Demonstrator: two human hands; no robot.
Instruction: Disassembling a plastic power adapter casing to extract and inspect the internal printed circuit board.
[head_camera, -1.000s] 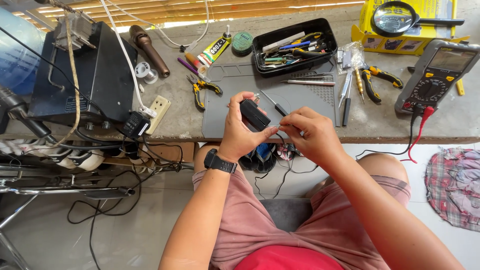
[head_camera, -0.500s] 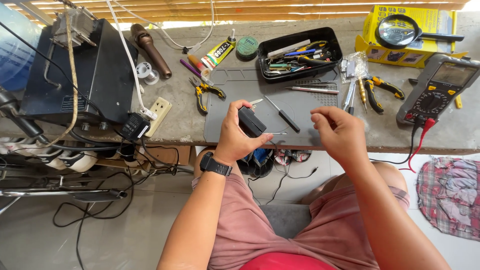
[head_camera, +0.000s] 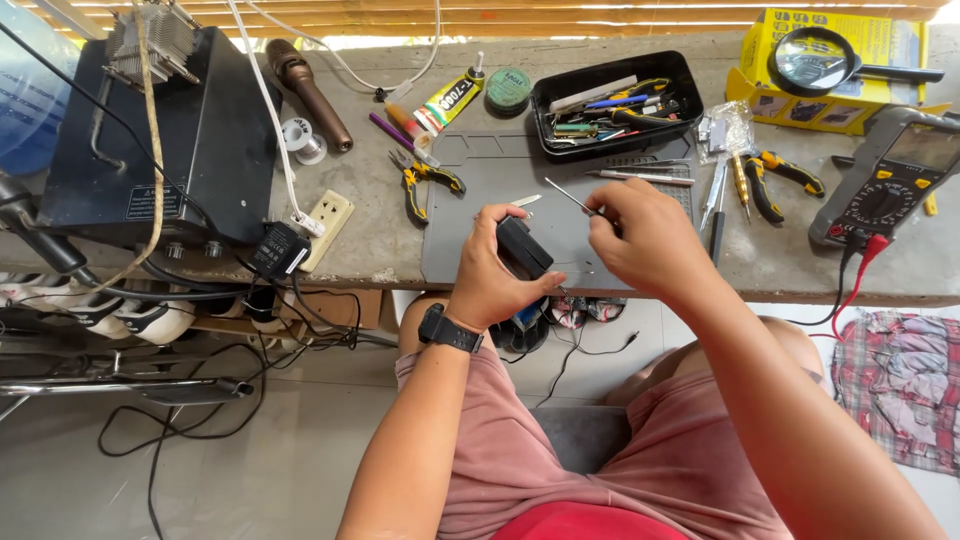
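Observation:
My left hand (head_camera: 497, 275) grips a small black box-shaped device (head_camera: 523, 247) just above the near edge of a grey work mat (head_camera: 480, 170). A black watch sits on that wrist. My right hand (head_camera: 640, 240) pinches a thin screwdriver (head_camera: 570, 197) by its handle. The metal tip points up and left over the mat, a little above the black device and apart from it.
A black tray of tools (head_camera: 617, 102) stands behind the mat. Pliers (head_camera: 425, 180), a glue tube (head_camera: 450, 100), a multimeter (head_camera: 885, 180) with red lead, a magnifier on a yellow box (head_camera: 830, 65), and a large black unit (head_camera: 160, 130) with cables crowd the concrete bench.
My right hand left the black device, reached to the mat and picked up the thin screwdriver. My left hand kept hold of the device and shifted slightly.

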